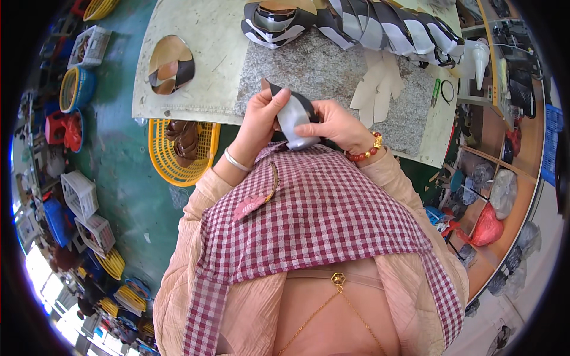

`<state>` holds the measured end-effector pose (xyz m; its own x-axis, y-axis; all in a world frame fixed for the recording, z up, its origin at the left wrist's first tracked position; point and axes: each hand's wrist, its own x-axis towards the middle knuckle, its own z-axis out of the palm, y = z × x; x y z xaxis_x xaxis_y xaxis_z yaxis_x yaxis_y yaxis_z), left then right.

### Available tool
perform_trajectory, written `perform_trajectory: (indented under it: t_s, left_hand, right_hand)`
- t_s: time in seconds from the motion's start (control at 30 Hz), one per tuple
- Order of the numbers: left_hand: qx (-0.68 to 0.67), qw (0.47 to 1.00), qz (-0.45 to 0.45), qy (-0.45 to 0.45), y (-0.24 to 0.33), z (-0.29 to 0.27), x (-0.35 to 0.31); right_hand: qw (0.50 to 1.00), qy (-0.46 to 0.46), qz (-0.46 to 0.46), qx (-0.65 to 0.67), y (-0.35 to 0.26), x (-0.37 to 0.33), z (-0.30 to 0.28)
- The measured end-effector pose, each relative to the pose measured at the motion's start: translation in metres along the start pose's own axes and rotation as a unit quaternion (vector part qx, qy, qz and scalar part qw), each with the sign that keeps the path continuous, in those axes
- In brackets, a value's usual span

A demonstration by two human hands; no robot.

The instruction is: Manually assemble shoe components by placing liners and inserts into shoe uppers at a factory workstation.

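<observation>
Just above the near edge of the table, my left hand [260,118] and my right hand [341,123] hold a curved grey and black shoe upper [291,117] between them. The left thumb presses on its top edge, with a brown tip of the piece showing by the fingers. My right thumb lies across its lower grey part, the other fingers behind it. A stack of nested shoe uppers [278,26] stands at the far side, beside a long overlapping row of black, white and grey uppers [380,26]. At the left lies one tan, brown and black upper [171,65].
A pale glove [378,89] rests on the grey speckled mat [309,65]; green-handled snips [436,92] lie right of it. Below the table's left edge stands a yellow basket [155,151] with brown pieces. Shelves with bags, one of them a red bag [488,226], fill the right side.
</observation>
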<state>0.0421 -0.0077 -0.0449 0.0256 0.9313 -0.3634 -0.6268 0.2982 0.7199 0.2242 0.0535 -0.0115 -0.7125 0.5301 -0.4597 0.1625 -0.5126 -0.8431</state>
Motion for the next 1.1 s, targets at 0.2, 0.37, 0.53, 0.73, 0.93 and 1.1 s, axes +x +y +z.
perform_trajectory:
  t_s: [0.2, 0.37, 0.53, 0.73, 0.93, 1.1]
  left_hand:
    - [0.131, 0.977, 0.13, 0.103, 0.001, 0.003, 0.004]
    - [0.079, 0.976, 0.188, 0.083, 0.015, -0.008, 0.006]
    - [-0.062, 0.981, 0.175, 0.058, 0.045, 0.005, -0.001]
    - [-0.046, 0.982, 0.169, 0.074, 0.062, -0.006, -0.002]
    - [-0.075, 0.989, 0.102, 0.073, 0.05, -0.016, -0.016]
    - [-0.123, 0.991, 0.013, 0.058, 0.036, -0.01, -0.023]
  right_hand:
    - [0.991, 0.054, -0.055, -0.108, 0.0, 0.013, 0.024]
    - [0.965, 0.131, -0.148, -0.172, -0.023, 0.032, 0.031]
    - [0.903, 0.165, -0.297, -0.263, -0.098, 0.057, 0.022]
    - [0.93, 0.063, -0.22, -0.289, -0.09, 0.063, 0.028]
    - [0.774, 0.21, -0.446, -0.398, -0.059, 0.052, 0.045]
    - [0.737, 0.168, -0.398, -0.52, -0.025, 0.042, 0.037]
